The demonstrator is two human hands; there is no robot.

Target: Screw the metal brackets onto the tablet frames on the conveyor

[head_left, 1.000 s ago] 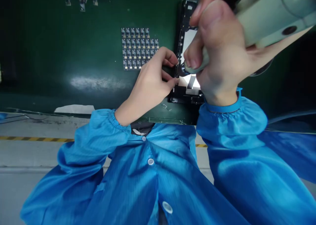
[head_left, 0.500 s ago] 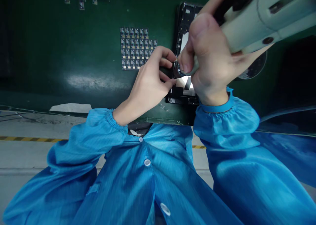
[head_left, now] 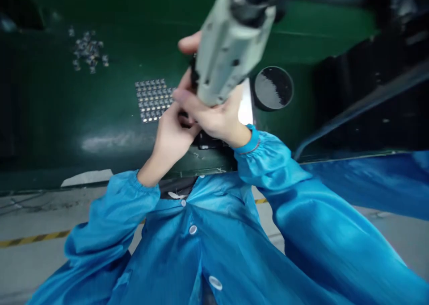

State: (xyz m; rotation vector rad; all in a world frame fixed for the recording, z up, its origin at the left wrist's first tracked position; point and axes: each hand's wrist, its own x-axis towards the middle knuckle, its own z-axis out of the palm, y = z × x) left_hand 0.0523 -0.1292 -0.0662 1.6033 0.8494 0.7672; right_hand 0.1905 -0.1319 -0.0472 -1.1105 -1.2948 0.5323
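At the upper left of the frame a loose heap of small metal parts (head_left: 87, 50) lies on the green table (head_left: 50, 117), well apart from the hands; compared with the earlier views it now sits lower and further in, which indicates that the camera has tipped up rather than that the parts were moved. Right of it, at centre left, the gridded panel of small boards (head_left: 152, 99) lies flat, just beside the left hand (head_left: 172, 135). The left hand has stayed at the near left edge of the dark device frame (head_left: 209, 140); its fingers are curled against that edge, but the other hand covers them, so whether they pinch anything cannot be told. At centre, the right hand (head_left: 214, 117) is wrapped around the lower body of the pale electric screwdriver (head_left: 231, 46), fingers closed firmly on it. The tool was previously slanted off to the upper right; it now stands steeply over the device frame, and its tip is hidden behind the hands. This suggests the driver is being set square to the workpiece. The device frame is mostly covered, with only a bright strip showing at its right side. Right of that strip a round black dish (head_left: 273, 88) rests on the table, now fully in view.
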